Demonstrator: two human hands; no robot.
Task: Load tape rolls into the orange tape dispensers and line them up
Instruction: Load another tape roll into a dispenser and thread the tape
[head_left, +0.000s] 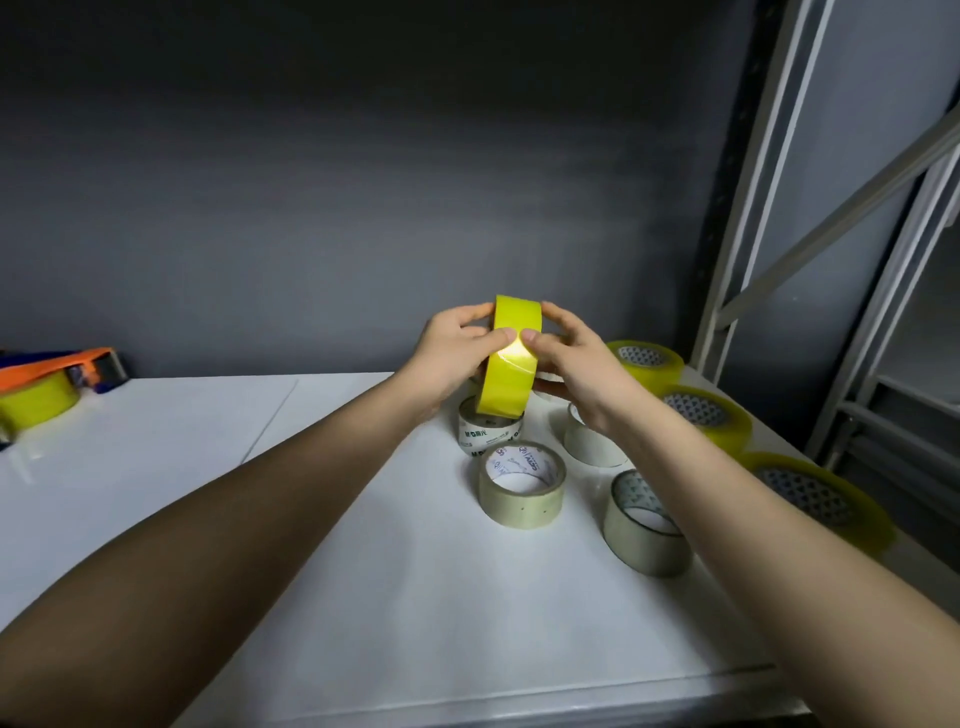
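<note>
A yellow tape roll is held on edge above the white table, over a cluster of rolls. My left hand grips its left side and my right hand grips its right side, both thumbs meeting on the roll's face. At the far left an orange tape dispenser sits with a yellow roll in it.
Several clear and whitish tape rolls lie flat below the hands. Three wide yellow rolls line the table's right edge. A grey metal shelf frame rises at the right. A dark wall stands behind.
</note>
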